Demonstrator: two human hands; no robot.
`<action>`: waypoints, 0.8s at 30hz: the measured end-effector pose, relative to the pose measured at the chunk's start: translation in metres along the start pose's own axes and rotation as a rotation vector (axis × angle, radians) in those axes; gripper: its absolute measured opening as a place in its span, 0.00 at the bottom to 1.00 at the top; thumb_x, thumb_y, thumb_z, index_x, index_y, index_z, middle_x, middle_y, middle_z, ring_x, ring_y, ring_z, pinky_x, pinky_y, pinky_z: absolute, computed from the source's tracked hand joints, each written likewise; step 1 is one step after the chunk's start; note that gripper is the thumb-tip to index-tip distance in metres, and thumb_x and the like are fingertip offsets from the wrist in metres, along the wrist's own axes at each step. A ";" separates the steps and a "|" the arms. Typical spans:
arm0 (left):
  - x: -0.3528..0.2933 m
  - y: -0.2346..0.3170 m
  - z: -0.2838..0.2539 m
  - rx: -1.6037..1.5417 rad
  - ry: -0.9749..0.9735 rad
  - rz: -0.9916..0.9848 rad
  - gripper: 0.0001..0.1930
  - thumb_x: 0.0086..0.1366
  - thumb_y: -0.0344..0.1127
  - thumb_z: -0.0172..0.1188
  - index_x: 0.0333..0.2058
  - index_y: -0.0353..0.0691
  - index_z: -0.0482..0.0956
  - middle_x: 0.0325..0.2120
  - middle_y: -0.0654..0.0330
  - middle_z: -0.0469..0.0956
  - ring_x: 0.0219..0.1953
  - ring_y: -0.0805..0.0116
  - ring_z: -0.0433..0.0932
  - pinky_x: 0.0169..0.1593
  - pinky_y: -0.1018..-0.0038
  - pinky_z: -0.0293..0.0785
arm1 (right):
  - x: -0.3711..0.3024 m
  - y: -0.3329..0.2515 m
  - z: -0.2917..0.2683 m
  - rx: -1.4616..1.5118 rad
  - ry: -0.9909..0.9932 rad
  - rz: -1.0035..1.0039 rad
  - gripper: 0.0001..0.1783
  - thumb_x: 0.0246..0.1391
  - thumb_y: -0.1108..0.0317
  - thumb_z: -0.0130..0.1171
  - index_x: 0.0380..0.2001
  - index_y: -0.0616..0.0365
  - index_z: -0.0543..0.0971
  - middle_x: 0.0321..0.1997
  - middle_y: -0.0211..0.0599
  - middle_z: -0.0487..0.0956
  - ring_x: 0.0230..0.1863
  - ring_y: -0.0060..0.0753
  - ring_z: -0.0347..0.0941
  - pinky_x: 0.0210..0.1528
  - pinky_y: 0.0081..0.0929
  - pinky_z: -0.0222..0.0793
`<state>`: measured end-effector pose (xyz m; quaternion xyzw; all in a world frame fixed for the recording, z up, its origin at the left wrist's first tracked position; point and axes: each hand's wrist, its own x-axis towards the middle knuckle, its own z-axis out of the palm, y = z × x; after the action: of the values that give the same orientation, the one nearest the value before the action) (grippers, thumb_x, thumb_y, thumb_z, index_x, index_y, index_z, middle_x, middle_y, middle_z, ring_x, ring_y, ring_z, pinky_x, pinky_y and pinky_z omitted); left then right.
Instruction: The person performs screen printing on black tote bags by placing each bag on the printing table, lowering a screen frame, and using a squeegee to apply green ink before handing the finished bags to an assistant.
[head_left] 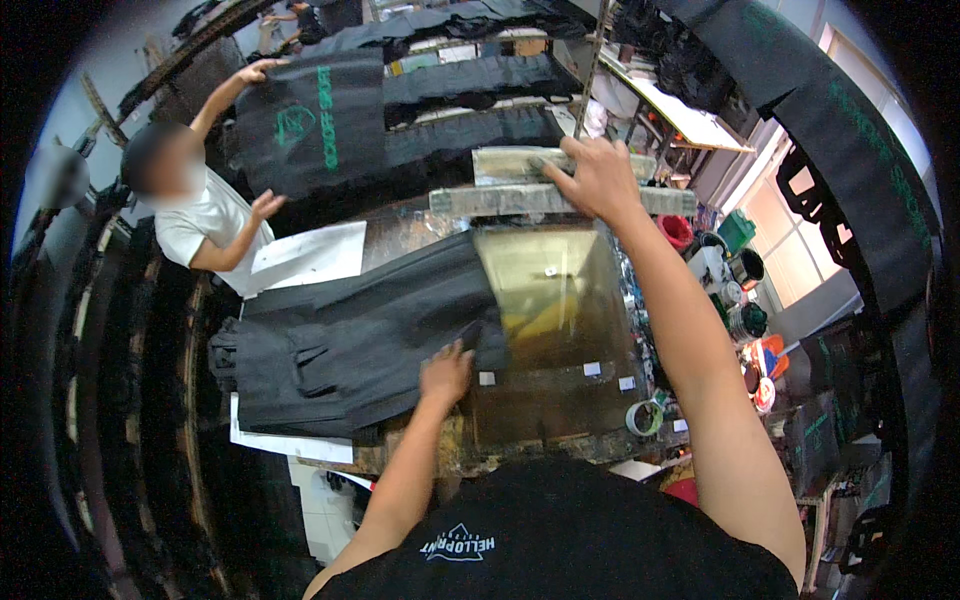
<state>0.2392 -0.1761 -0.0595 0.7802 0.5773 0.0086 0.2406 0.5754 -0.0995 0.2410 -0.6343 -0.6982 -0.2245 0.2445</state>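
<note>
1. The right hand [600,180] grips the raised printing screen frame [560,200] at its far edge.
2. The left hand [445,375] lies open on dark fabric [370,340], stacked on the surface [410,230] beside the yellowish platen [550,300].

Pretty dim indoors overall, brightest at the windows [800,240] on the right, blown out pale. Soft glare off the glossy yellowish screen [545,300]. Heavy fisheye bending toward the rim, black vignette in every corner. Slightly soft and grainy throughout, dark fabric [370,340] swallowing detail, shadows mushy.
</note>
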 end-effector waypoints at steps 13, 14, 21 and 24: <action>0.007 0.053 0.088 0.246 0.042 0.465 0.60 0.53 0.88 0.47 0.75 0.52 0.56 0.78 0.49 0.43 0.78 0.37 0.38 0.72 0.29 0.26 | -0.003 0.008 0.013 -0.041 0.011 -0.016 0.35 0.59 0.31 0.52 0.41 0.53 0.84 0.39 0.46 0.85 0.47 0.49 0.80 0.52 0.54 0.66; 0.020 0.064 0.087 0.244 0.021 0.479 0.60 0.53 0.88 0.46 0.76 0.52 0.55 0.78 0.49 0.43 0.78 0.37 0.37 0.72 0.29 0.26 | -0.003 0.007 0.011 -0.045 0.002 -0.015 0.34 0.59 0.32 0.53 0.42 0.53 0.84 0.38 0.46 0.84 0.47 0.49 0.80 0.51 0.53 0.66; 0.057 0.125 0.101 0.247 -0.029 0.619 0.61 0.52 0.89 0.45 0.76 0.52 0.55 0.78 0.48 0.41 0.78 0.38 0.34 0.71 0.28 0.22 | 0.001 0.016 0.017 -0.038 0.043 -0.032 0.35 0.58 0.30 0.51 0.38 0.53 0.85 0.37 0.45 0.85 0.46 0.51 0.80 0.50 0.56 0.66; 0.050 0.131 0.116 0.235 0.032 0.626 0.62 0.51 0.89 0.46 0.76 0.51 0.55 0.78 0.47 0.42 0.78 0.37 0.34 0.71 0.28 0.22 | 0.006 0.014 0.014 -0.037 0.024 -0.033 0.34 0.59 0.31 0.52 0.39 0.53 0.84 0.37 0.46 0.85 0.46 0.51 0.81 0.50 0.55 0.66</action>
<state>0.4071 -0.2016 -0.1245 0.9418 0.3104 0.0279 0.1256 0.5880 -0.0846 0.2338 -0.6242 -0.7015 -0.2489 0.2374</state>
